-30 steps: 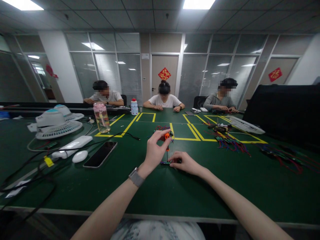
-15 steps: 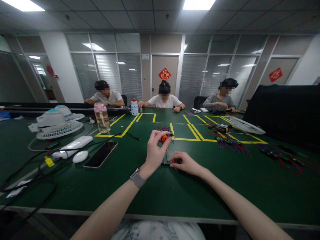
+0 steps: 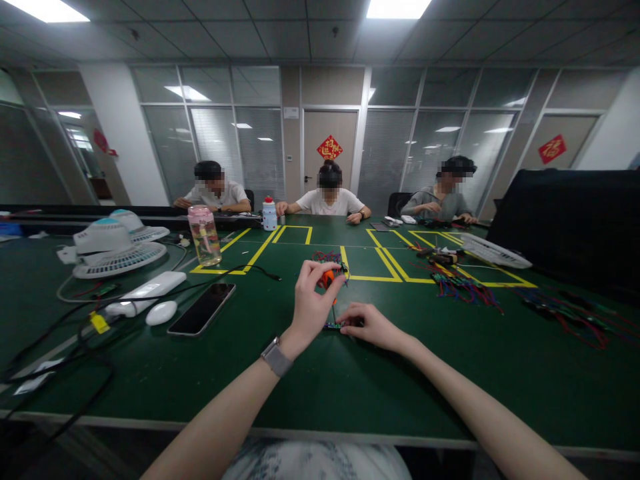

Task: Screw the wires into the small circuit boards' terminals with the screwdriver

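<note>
My left hand [image 3: 311,303] is closed around the orange-and-black handle of a screwdriver [image 3: 328,278], thumb and fingers curled about it. The thin shaft points down to a small green circuit board [image 3: 332,327] on the table; whether its tip touches a screw is too small to tell. Low on the table, my right hand [image 3: 371,325] pinches the board's right end. Its fingertips partly cover that end. Just beyond my left hand lies a heap of boards with red and blue wires [image 3: 326,257], partly hidden by the fingers.
Left on the green table are a phone [image 3: 203,310], a white mouse [image 3: 161,313], a white power strip [image 3: 146,293], black cables, fans [image 3: 120,257] and a pink-lidded bottle [image 3: 204,237]. Wired boards [image 3: 460,288] and a dark monitor [image 3: 570,240] occupy the right. Three people sit opposite.
Both my hands keep almost the same place and grip, and the screwdriver stays upright over the board. Across the table, the person at the left has shifted their arms slightly.
</note>
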A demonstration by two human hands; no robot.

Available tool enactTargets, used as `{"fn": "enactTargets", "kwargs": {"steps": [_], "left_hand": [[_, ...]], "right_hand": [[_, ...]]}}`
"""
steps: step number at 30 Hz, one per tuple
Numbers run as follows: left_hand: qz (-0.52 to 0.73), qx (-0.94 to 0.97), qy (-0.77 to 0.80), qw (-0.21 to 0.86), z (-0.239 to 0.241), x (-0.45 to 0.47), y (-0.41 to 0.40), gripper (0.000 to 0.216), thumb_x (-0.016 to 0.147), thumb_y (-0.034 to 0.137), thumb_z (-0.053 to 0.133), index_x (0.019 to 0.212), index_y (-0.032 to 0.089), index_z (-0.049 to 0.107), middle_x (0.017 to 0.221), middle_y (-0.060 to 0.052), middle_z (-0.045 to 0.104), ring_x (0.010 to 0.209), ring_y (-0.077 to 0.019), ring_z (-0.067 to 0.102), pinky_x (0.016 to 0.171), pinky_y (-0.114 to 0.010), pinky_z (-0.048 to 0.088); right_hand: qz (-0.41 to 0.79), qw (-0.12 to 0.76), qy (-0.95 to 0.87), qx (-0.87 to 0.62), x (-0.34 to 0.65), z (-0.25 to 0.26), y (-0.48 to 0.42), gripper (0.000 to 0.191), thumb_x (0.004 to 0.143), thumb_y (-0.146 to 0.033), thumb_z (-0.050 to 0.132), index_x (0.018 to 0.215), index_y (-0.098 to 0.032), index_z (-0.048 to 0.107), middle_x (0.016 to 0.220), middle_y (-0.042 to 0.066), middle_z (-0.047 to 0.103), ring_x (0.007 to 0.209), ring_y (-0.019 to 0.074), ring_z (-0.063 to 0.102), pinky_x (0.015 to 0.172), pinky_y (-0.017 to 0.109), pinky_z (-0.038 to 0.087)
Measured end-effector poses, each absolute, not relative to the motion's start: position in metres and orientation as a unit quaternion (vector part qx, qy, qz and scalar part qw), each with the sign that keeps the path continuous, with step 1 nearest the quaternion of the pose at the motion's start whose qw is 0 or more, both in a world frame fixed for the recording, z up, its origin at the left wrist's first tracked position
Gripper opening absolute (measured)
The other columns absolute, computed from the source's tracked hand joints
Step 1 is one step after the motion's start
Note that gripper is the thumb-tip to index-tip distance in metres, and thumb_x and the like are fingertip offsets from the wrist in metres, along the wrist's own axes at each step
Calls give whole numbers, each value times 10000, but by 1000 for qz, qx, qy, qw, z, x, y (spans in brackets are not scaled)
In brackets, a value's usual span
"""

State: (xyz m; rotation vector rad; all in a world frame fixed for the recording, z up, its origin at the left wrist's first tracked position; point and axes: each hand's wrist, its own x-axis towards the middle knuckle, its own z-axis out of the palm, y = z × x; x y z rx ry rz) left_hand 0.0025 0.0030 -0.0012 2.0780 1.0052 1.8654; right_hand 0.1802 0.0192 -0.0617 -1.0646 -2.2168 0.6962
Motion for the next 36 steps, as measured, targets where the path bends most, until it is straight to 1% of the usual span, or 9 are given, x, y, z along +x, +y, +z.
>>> {"fn": "enactTargets", "kwargs": {"steps": [4,7,10,14,19,21,29,34,36], "left_hand": [[616,710,312,139,-3,3,4,327,965,273,403,1242,229,571,1131,-67,588,1055,-163,567,945,-303,437],[620,702,295,187,-6,4,7,355,971,274,388,1295,219,523,1196,-78,615,1074,-174,594,942,-309,453],[626,700,291,181,-6,5,7,296,929,289,493,1198,226,599,1097,-65,650,955,-166,630,836,-277,492],[621,711,304,129,-4,4,3,201,883,299,575,1042,219,667,968,-47,635,894,-158,604,792,-264,485],[607,710,307,183,-9,5,6,381,980,272,345,1329,232,493,1192,-84,612,1053,-174,593,907,-323,480],[613,700,304,207,-11,6,8,407,979,270,344,1374,232,437,1231,-92,602,1069,-178,602,903,-327,495],[609,720,310,125,-3,6,2,225,874,261,579,1086,221,642,967,-46,598,877,-152,589,760,-260,507],[606,721,305,143,-2,5,1,298,955,218,410,1205,213,572,1149,-77,586,1048,-167,569,878,-290,482],[614,714,298,157,-2,5,2,284,951,205,417,1193,202,566,1157,-77,596,1037,-164,582,865,-282,488]], "right_hand": [[257,288,-833,-397,180,-62,19,181,781,-238,683,936,-162,737,807,33,608,676,140,585,671,265,474],[265,290,-830,-395,179,-61,18,183,782,-249,680,933,-162,735,812,35,610,670,138,584,658,261,478],[268,290,-829,-397,179,-61,17,182,778,-245,681,926,-154,734,802,37,614,659,138,584,655,264,480],[265,293,-828,-398,180,-62,18,186,772,-235,683,929,-148,735,797,37,615,672,143,589,671,270,482],[268,294,-830,-391,180,-62,19,189,783,-259,678,932,-157,734,814,38,618,665,137,587,657,263,485],[272,294,-828,-392,179,-61,19,189,782,-254,678,930,-150,732,819,41,620,662,136,586,654,264,488],[266,296,-828,-394,179,-61,18,179,776,-237,683,923,-146,732,796,36,614,665,139,584,658,268,484],[266,295,-830,-392,180,-63,19,186,781,-257,682,924,-150,732,792,33,616,658,138,583,652,265,477],[266,293,-831,-392,180,-63,19,191,783,-254,679,932,-148,734,795,33,615,656,136,583,647,261,474]]}}
